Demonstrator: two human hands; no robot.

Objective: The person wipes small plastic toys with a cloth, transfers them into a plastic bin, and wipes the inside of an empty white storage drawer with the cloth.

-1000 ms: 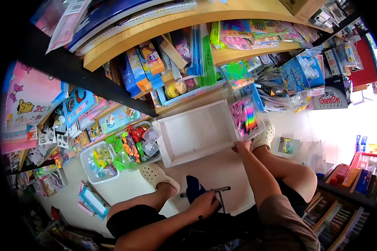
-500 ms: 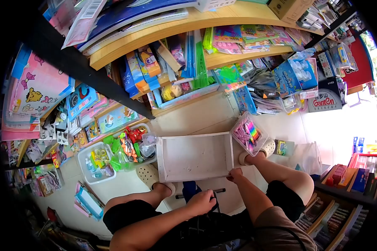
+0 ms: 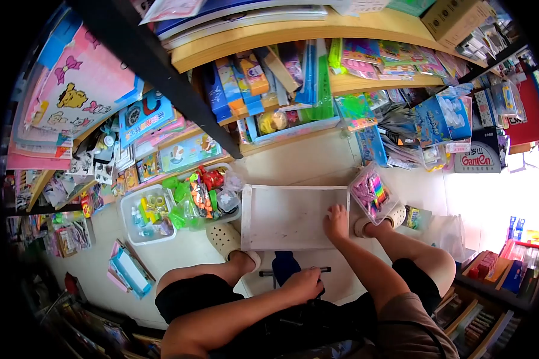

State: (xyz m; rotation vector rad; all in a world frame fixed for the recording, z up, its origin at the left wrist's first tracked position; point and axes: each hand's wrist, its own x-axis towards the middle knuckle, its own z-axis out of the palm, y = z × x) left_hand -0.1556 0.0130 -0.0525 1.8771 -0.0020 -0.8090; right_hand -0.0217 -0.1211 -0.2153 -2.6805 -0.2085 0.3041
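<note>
A shallow white wooden box (image 3: 269,236) stands on the floor between my feet, its inside bare apart from small specks. My right hand (image 3: 336,224) is over its right end, fingers loosely bent and a little apart, with nothing visible in them; whether they touch the bottom is hard to tell. My left hand (image 3: 305,285) is closed in front of my lap, beside a dark thing, and what it grips is hidden. Right of the box, a clear tub (image 3: 374,194) of pink pens and rainbow-coloured pieces leans close to my shoe (image 3: 393,216).
To the left sit a white basket (image 3: 153,238) of small bottles and yellow items, and another tub (image 3: 212,191) of colourful toys. Packed wooden shelves (image 3: 269,33) and a black post (image 3: 179,96) rise ahead. A drawer rack (image 3: 482,323) stands at lower right.
My right hand has left the box's near right corner and moved up and inward over its inside. My left hand stays closed by my lap. The whole view has shifted slightly.
</note>
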